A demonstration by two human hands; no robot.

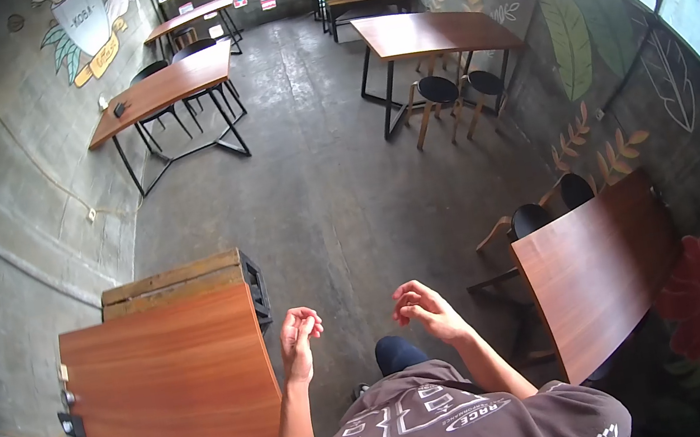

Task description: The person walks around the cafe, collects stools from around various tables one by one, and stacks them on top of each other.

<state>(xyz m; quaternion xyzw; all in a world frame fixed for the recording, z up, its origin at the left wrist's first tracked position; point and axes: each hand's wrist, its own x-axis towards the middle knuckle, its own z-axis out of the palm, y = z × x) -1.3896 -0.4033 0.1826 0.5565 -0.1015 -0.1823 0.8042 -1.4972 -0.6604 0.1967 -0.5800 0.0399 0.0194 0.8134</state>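
Observation:
My left hand [301, 341] hangs in the air over the grey floor, just right of the near left wooden table [173, 374]. Its fingers are curled in towards the thumb, and no object shows in it. My right hand [428, 308] is raised at about the same height, left of the near right wooden table [605, 269]. Its fingers bend inward with the thumb close to them, and nothing is seen in them. The two hands are apart, and neither touches a table. Below them are my printed dark shirt [420, 427] and one dark trouser knee [399, 353].
A wooden bench [173, 283] stands beyond the left table. Black-seated stools [437, 90] stand by the far right table [439, 30]. Another table [164, 85] with dark chairs is at the far left. Grey floor [304, 162] runs between the rows. Painted walls flank both sides.

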